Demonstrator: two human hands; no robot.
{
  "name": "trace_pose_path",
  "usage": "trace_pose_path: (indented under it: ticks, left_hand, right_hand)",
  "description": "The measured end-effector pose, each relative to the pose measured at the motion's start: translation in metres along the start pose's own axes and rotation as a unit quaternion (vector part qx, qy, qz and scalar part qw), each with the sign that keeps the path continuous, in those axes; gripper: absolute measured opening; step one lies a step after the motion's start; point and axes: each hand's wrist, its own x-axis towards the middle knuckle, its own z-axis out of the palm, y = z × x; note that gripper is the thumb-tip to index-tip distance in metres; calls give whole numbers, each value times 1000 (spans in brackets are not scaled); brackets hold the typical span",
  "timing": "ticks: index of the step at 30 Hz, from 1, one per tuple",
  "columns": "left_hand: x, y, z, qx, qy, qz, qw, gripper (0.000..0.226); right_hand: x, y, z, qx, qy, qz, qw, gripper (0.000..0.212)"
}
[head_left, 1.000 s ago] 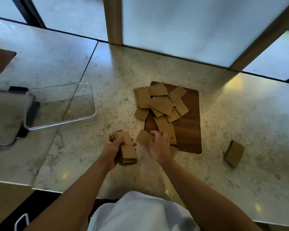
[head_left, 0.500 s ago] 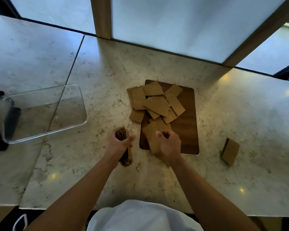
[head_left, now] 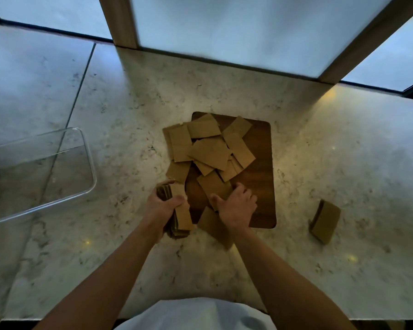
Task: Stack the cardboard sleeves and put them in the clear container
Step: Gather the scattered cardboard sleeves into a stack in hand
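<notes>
the left hand [head_left: 163,206] is clamped round a stack of sleeves [head_left: 180,215] at the wooden board's [head_left: 262,177] near-left corner — the right hand [head_left: 235,204], fingers spread, presses a loose sleeve [head_left: 213,184] just right. the clear container [head_left: 81,167] sits empty toward the worktop's left edge.

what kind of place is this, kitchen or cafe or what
Probably a kitchen or cafe counter, though that is a guess: a marble-look countertop under frosted windows, a wooden board strewn with cardboard sleeves, and a clear container alongside.
</notes>
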Motion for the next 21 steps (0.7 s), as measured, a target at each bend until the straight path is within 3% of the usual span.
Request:
trace_pose_path:
  ticks: [5,8,12,15,16,18,19,21]
  left_hand:
    - [3,4,10,14,19,22,999,50]
    - [2,7,14,64,-13,29,997,53]
    - [-6,10,21,113,-75,14,991,55]
    - [-11,8,24,26,-107,-38,993,58]
    - [-10,6,21,-7,-94,-50,994,57]
    - [-9,3,11,-105,-72,-87,988,51]
    - [-12,3,7,-164,-82,-108,977,48]
    - [-15,1,1,-236,-114,-135,956,45]
  right_hand:
    - [8,14,-11,138,-100,-15,985,46]
    - [0,23,-33,264,-182,5,947,26]
    - [-29,11,-46,388,-323,51,862,34]
    - [-50,-12,-36,369,-368,1,853,31]
    - [-53,-16,-30,347,-343,-31,872,27]
    - [-56,-18,-16,284,-195,-100,933,20]
    - [-59,-17,-9,280,-97,-135,946,24]
    - [-70,-15,3,289,27,-224,930,34]
